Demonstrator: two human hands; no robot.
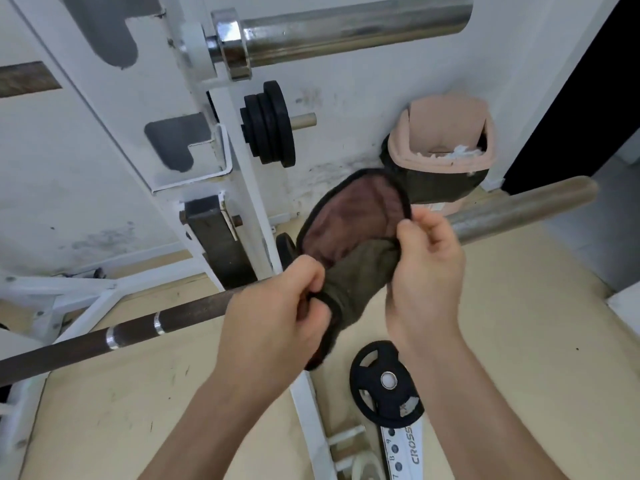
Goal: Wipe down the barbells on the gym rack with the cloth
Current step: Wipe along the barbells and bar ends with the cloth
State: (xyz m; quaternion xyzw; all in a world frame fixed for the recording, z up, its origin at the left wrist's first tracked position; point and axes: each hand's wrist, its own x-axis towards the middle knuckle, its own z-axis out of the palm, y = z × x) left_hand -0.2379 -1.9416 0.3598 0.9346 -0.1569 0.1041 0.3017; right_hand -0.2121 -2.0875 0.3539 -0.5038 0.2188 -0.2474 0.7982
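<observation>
Both of your forearms reach up from the near edge, with the hands raised side by side in front of the lower barbell (194,311). That barbell runs slantwise from the near left to the far right. Your left hand (277,306) has its knuckles up and its fingers curled in, pinching the black-trimmed edge at the near end of the cloth (353,268). Your right hand (426,265) is a little higher and farther out. Its thumb and bent fingers are closed on the cloth's upper edge. The olive cloth is held between the two hands and spread open, so its reddish inner face shows. It hangs in front of the lower barbell, and I cannot tell whether it touches the bar. The upper barbell (346,27) lies on the white rack (247,181) at the far top, well apart from the cloth.
</observation>
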